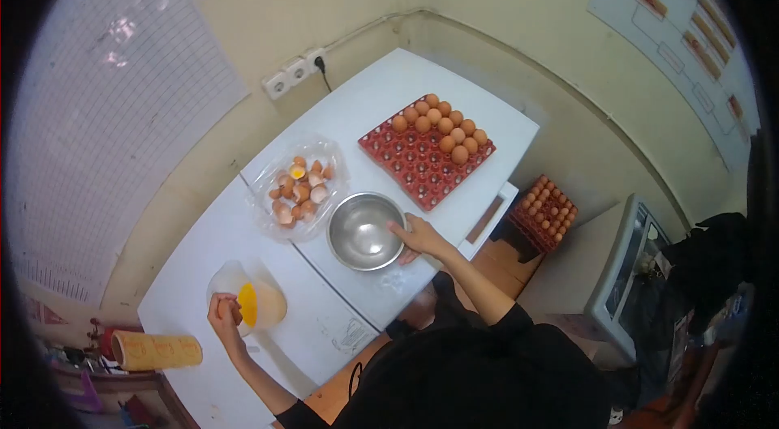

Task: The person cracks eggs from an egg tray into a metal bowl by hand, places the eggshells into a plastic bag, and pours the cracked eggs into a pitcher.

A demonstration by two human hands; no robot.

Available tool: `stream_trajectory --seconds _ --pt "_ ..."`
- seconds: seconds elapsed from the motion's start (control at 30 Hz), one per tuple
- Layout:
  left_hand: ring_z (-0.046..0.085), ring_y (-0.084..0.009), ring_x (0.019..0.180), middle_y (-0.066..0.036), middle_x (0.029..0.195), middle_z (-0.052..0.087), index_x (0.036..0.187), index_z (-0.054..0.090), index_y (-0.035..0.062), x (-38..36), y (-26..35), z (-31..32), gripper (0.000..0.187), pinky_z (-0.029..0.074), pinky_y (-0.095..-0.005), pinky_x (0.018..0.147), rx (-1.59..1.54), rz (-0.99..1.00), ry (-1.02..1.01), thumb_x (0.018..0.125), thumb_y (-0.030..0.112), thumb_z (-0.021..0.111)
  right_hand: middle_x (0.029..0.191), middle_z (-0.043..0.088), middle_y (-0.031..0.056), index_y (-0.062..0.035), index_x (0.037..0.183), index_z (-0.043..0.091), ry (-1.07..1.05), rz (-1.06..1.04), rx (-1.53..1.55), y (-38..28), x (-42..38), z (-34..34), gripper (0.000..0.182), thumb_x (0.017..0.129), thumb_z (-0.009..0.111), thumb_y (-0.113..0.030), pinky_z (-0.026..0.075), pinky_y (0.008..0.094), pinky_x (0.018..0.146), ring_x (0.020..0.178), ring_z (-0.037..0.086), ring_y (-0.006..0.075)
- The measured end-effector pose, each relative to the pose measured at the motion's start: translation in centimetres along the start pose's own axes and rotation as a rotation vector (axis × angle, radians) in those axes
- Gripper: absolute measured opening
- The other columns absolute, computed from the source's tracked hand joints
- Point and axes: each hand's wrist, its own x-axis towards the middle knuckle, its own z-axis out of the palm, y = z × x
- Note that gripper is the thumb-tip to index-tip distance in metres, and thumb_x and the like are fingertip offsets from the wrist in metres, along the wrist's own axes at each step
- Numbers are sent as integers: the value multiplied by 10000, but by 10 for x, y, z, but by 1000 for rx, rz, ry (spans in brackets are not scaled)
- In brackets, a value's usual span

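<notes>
My left hand (pixel 222 320) is closed around a brown egg (pixel 234 312), mostly hidden by the fingers, at the rim of a translucent plastic jug (pixel 272 305). Bright yellow egg yolk (pixel 248 304) shows in the jug. On the right, my right hand (pixel 419 238) grips the rim of a shiny metal bowl (pixel 365 206), thumb over the edge and fingers along the outer side. Just behind the bowl lies a clear plastic bag (pixel 337 157) with several broken eggshells (pixel 302 190) on it; one shell (pixel 298 173) has some yellow in it.
A red egg tray (pixel 418 169) at the back right of the white table (pixel 454 76) holds brown eggs at its far end. More eggs sit in a stack of trays (pixel 552 214) below, beside a white appliance (pixel 584 283). A yellow roll (pixel 158 350) lies at the left edge.
</notes>
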Motion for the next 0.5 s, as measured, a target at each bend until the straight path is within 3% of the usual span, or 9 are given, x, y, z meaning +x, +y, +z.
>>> stream_trajectory --seconds 0.03,0.13,0.2,0.23,0.3,0.43,0.5 --pt "341 -23 482 17 625 487 795 572 51 0 0 -1 123 233 -191 442 7 14 19 883 97 499 694 639 245 34 1301 400 -17 45 38 -6 -5 -7 631 929 547 -455 562 361 435 528 672 288" --pt "423 -56 571 3 646 492 798 575 47 1 -2 -1 112 307 -195 509 26 17 50 872 78 498 718 661 197 1 1183 501 127 16 -25 8 19 -64 514 938 522 -450 529 350 398 499 656 262" --pt "465 -80 640 -6 665 501 799 577 47 0 2 2 99 348 -207 573 88 49 103 857 73 501 723 667 163 -7 999 557 557 -189 -93 43 54 -128 425 933 526 -426 523 392 452 502 647 277" --pt "468 -84 647 -8 673 505 798 575 48 3 -7 -5 100 358 -213 595 86 29 101 852 76 497 658 655 156 -15 1013 573 787 -258 -335 53 71 -166 270 906 560 -263 529 394 493 505 649 297" --pt "462 -81 633 -8 665 502 797 576 48 1 -8 -4 106 347 -210 571 74 35 108 854 78 492 660 638 198 -34 941 585 1302 -422 -728 54 94 -219 248 867 588 -270 521 453 661 653 641 402" --pt "415 -59 556 0 622 487 809 587 47 1 7 3 123 284 -199 480 71 -25 142 865 85 485 657 649 185 -39 882 601 1214 -382 -794 61 132 -271 251 852 597 -289 524 430 632 621 655 353" --pt "403 -54 540 3 615 486 814 591 46 0 6 5 125 269 -197 465 78 -44 138 868 87 486 739 658 237 -3 786 625 997 -151 -323 62 138 -270 297 796 632 -299 523 451 716 750 655 389"
